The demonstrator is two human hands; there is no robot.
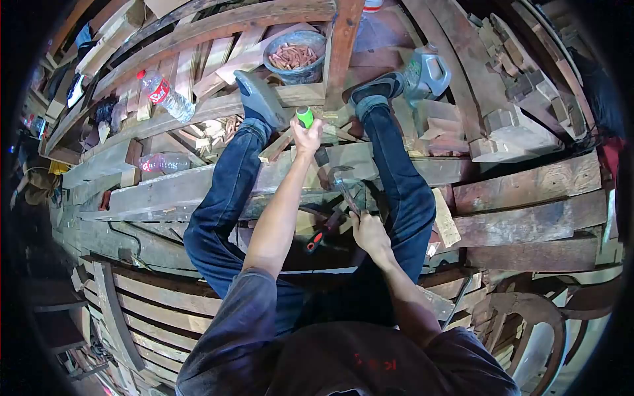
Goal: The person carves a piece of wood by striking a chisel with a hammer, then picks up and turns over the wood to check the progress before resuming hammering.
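Note:
My left hand (pixel 307 136) is closed around a tool with a bright green handle (pixel 304 117). The handle's end points up out of the fist, and the tool's lower part is hidden. Lower and to the right, my right hand (pixel 371 234) grips the shaft of a claw hammer (pixel 345 191), whose metal head is near a wooden beam (pixel 277 181) between my legs. A tool with a red and black handle (pixel 315 242) lies below the beam, between my knees.
A bucket (pixel 325 69) of small wooden pieces stands beyond my feet. Plastic bottles (pixel 173 102) lie or stand at the left, and a translucent jug (pixel 432 72) is beside my right foot. Wooden blocks (pixel 522 142) and planks (pixel 515 221) are stacked at the right.

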